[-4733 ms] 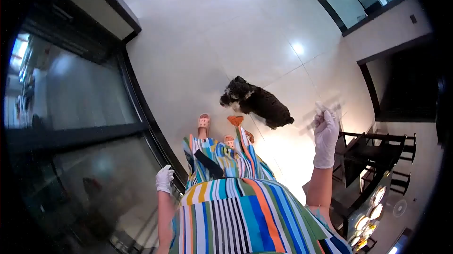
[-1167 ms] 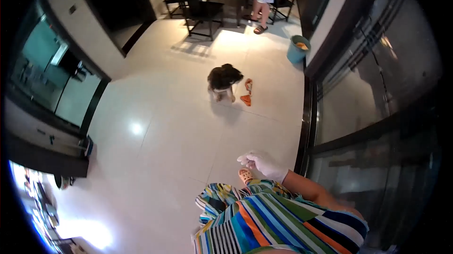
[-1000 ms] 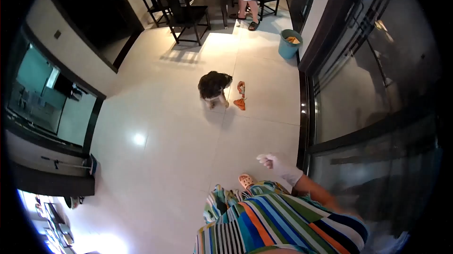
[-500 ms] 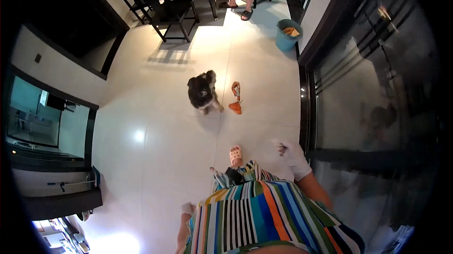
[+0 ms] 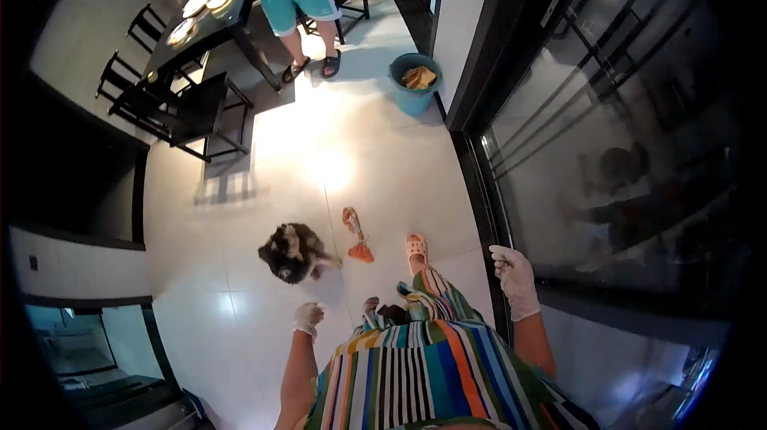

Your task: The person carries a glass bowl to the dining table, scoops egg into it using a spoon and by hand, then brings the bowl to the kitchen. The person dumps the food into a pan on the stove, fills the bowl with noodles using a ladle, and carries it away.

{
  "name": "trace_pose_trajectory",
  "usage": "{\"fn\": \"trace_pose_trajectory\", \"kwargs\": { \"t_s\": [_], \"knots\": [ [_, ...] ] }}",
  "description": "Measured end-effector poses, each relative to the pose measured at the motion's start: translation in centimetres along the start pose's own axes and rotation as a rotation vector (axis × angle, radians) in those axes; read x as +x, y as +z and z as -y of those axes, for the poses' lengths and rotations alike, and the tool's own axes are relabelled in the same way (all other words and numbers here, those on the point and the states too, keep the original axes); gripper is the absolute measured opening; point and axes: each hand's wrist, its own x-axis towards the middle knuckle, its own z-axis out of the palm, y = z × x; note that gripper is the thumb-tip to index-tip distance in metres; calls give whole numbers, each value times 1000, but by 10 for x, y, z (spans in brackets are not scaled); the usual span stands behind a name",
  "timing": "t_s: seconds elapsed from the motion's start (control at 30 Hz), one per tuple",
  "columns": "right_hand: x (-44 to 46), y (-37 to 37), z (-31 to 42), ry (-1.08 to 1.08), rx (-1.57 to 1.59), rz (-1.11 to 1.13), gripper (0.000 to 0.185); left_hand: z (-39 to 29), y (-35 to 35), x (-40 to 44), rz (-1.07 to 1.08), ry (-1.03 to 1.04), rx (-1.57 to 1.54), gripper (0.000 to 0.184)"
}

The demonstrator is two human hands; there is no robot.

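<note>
My left hand [image 5: 307, 318], in a thin whitish glove, hangs in the air at the lower middle, below a dark, shaggy dog [image 5: 292, 254]. Its fingers are curled in and nothing shows in them. My right hand [image 5: 518, 284], gloved too, is raised beside the dark-framed glass door [image 5: 623, 190]. Its fingers are bent toward the palm, with no object visible. On the pale tiles right of the dog lies a twisted orange and white item [image 5: 355, 234], perhaps a cloth toy, apart from both hands.
A blue-green bucket [image 5: 413, 86] with brownish material inside stands by the wall. Another person [image 5: 296, 2] in teal shorts is beside a dark table [image 5: 188, 38] bearing plates. Dark chairs [image 5: 200, 114] stand around it. My pink clog [image 5: 416, 246] is on the floor.
The view has moved forward and turned, bringing the table, person and bucket nearer. My left hand has swung up and forward into fuller view. The dog has turned and sits lower left.
</note>
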Motion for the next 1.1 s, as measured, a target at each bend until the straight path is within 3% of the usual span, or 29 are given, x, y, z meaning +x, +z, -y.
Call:
{"fn": "trace_pose_trajectory", "kwargs": {
  "t_s": [0.1, 0.13, 0.17, 0.23, 0.3, 0.37, 0.43, 0.53, 0.63, 0.73, 0.77, 0.83, 0.87, 0.9, 0.97, 1.03, 1.07, 1.1],
  "knots": [
    [53, 38, 62, 20, 23, -47, 20, -59, 30, -1, 77, -141, 31, 21],
    [73, 56, 85, 35, 26, -29, 20, -75, 35, -13, 195, 37, -125, 23],
    [88, 78, 102, 54, 29, -19, 20, -98, 36, -11, 305, 171, 115, 24],
    [133, 95, 133, 72, 10, 12, 20, -130, 56, -1, 171, -58, 46, 22],
    [172, 134, 168, 49, -61, 55, 20, -141, 57, 17, 124, 257, 471, 21],
    [221, 173, 194, 85, -73, 102, 21, -149, 53, 41, 65, 412, 990, 21],
    [262, 212, 220, 93, -115, 117, 22, -166, 58, 51, -6, 372, 1616, 21],
    [345, 252, 235, 115, -104, 117, 24, -218, 61, 70, 31, 497, 1483, 22],
    [412, 300, 258, 28, -220, 108, 25, -312, 83, 121, -4, 344, 1327, 24],
    [486, 341, 290, 112, -120, 93, 27, -447, 124, 164, 89, 4, 430, 22],
    [509, 357, 307, 30, -200, 108, 27, -504, 149, 180, 116, -96, 128, 22],
    [547, 392, 338, -146, -345, 137, 28, -603, 225, 205, -117, 22, 48, 19],
    [572, 408, 356, -134, -279, 113, 28, -626, 223, 258, 110, 34, 123, 29],
    [589, 441, 384, -107, -230, 90, 28, -721, 283, 212, -13, 101, 120, 35],
    [643, 464, 398, -99, -163, 41, 27, -828, 360, 220, 104, 227, 125, 34],
    [704, 464, 393, -129, -155, 1, 25, -895, 421, 255, 254, 321, 239, 37],
    [737, 467, 392, -13, -76, -51, 23, -924, 450, 277, 329, 382, 307, 38],
    [766, 472, 392, -80, -192, -22, 21, -955, 478, 298, 406, 445, 371, 39]
  ]
}}
